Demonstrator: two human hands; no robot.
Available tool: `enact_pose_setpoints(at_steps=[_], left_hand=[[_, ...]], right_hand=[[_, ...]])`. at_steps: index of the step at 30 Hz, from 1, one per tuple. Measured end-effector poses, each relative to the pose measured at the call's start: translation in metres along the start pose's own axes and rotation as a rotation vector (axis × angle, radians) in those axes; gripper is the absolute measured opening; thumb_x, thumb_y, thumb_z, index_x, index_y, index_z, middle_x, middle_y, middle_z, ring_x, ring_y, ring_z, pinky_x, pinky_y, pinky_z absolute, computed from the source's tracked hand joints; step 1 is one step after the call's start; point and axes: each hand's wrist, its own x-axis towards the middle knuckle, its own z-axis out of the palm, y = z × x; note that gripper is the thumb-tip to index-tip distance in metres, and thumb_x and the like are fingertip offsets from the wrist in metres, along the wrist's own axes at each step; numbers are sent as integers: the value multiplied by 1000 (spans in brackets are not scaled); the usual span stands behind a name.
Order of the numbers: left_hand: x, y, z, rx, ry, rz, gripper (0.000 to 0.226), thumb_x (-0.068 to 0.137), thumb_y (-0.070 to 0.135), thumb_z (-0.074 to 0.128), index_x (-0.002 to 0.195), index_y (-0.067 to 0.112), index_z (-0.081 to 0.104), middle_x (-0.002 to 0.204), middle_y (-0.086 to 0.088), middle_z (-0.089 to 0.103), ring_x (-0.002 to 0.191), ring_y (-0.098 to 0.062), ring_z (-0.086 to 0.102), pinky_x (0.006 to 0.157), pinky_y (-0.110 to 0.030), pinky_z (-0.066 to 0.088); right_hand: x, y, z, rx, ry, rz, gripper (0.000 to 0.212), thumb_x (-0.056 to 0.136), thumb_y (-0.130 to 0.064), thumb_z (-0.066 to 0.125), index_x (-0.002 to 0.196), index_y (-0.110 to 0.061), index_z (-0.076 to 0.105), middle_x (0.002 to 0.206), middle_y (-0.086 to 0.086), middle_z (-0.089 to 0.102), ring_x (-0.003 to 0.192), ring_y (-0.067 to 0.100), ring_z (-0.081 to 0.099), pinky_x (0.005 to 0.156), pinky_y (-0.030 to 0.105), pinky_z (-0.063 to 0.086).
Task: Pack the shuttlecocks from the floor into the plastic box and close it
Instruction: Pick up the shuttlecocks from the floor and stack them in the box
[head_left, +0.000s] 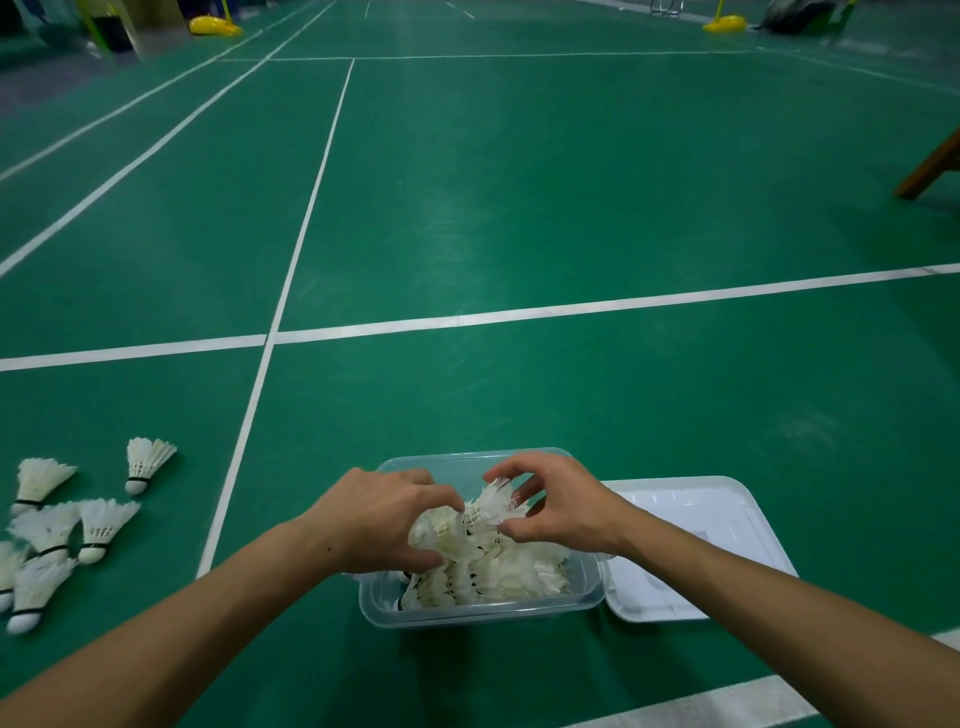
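Shuttlecocks (480, 545) sit heaped past the rim of the plastic box (480, 608); both grips work the top of the pile, left hand (379, 519) fingers curled round a nested white clump, right hand (556, 501) pinching a frayed feather skirt, probably seating them so the lid can shut. White lid (696, 545) lies flat just beside the box on the right, and six or seven loose shuttlecocks (62, 525), white feathers with dark-banded cork bases, wait on the green floor (571, 208) to the left.
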Motion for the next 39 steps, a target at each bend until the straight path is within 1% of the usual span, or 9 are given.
enact_pose_setpoints(at_steps=[6,10,15,19,26,28,30,33,39], left_hand=[[0,1,1,-9,37,5,57,87,74,55,139,55,40,131,20,58,112,-10,60,80,-34,50],[2,-1,3,-2,56,-10,56,88,72,55,139,55,39,128,18,60,114,-10,60,80,-35,49],[8,4,6,29,80,-14,57,88,70,57,140,53,40,128,17,62,114,-12,62,80,-35,48],[13,7,7,27,77,-10,59,87,71,58,141,53,40,129,16,63,114,-12,62,83,-36,51],[0,3,-4,-55,84,-50,89,75,81,61,151,49,27,144,22,54,122,-8,60,93,-37,54],[-7,6,-13,-119,115,-58,107,71,86,64,157,44,17,150,23,49,110,-6,61,94,-36,53],[-13,10,-21,-180,168,-54,119,66,90,66,159,42,9,154,23,43,100,-7,62,95,-36,52],[-17,19,-30,-257,239,-27,128,59,94,68,158,43,5,159,23,35,94,-12,67,94,-39,53],[-13,32,-39,-301,289,16,139,46,102,67,158,45,7,158,24,33,95,-13,68,94,-42,54]], right_hand=[[0,4,17,-34,-19,46,57,81,-20,91,132,-24,65,117,-13,65,97,5,72,87,25,62],[-2,5,18,-160,12,76,58,80,-31,92,129,-24,63,121,-10,67,94,4,73,75,15,55],[-4,4,27,-274,20,56,63,70,-51,95,121,-26,66,110,-11,70,93,7,68,80,28,57],[-3,6,31,-249,13,99,66,71,-51,95,125,-28,65,107,-15,66,100,8,65,88,34,57],[-9,10,27,-231,-77,53,89,76,-60,87,150,-31,47,148,-10,53,126,7,53,107,35,50],[-13,5,20,-266,-73,41,91,78,-66,81,154,-34,41,153,-11,45,136,8,44,114,37,43],[-18,-9,10,-239,-21,-24,79,83,-68,75,150,-41,43,152,-16,44,140,6,39,116,41,41],[-21,-30,1,-54,39,-179,46,91,-48,77,133,-43,59,135,-19,52,127,5,52,105,38,49],[-12,-40,21,38,1,-347,32,81,-21,90,110,-26,79,124,-2,56,114,5,57,95,25,51]])
